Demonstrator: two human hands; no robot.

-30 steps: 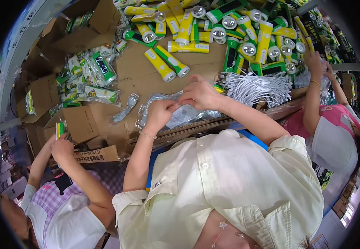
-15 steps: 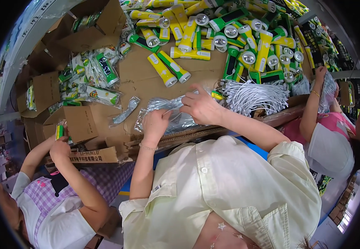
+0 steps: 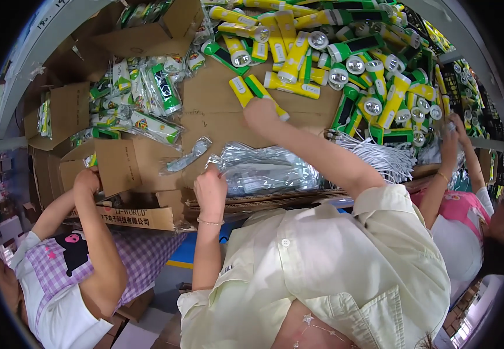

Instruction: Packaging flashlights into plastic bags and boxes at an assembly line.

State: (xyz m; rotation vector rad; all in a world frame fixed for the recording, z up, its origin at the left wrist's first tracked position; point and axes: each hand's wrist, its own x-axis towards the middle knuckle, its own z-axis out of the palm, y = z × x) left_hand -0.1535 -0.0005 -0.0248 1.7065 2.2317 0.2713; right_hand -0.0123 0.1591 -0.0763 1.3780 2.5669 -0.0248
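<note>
On the cardboard work surface, my right hand (image 3: 262,115) is closed over the near end of a yellow flashlight (image 3: 240,90), its fingertips hidden beneath it. A second, green-and-yellow flashlight (image 3: 266,95) lies alongside, partly behind the hand. Lower left, my left hand (image 3: 210,189) pinches the edge of a clear plastic bag (image 3: 216,160). That bag lies at the left end of a stack of clear plastic bags (image 3: 269,171) close to my body. Left of the stack is a small bag (image 3: 191,156) with something silvery-white inside.
Loose flashlights (image 3: 322,64) pile up at the back right. A bundle of white cables (image 3: 374,156) lies near right. Bagged flashlights (image 3: 147,93) and open cardboard boxes (image 3: 69,116) fill the left. Co-workers' hands work at a box (image 3: 118,166) on the left and at the far right.
My right hand has left the plastic bags and moved up to the paired flashlights. My left hand stays at the bags, slightly lower. The whole view has shifted a little.
</note>
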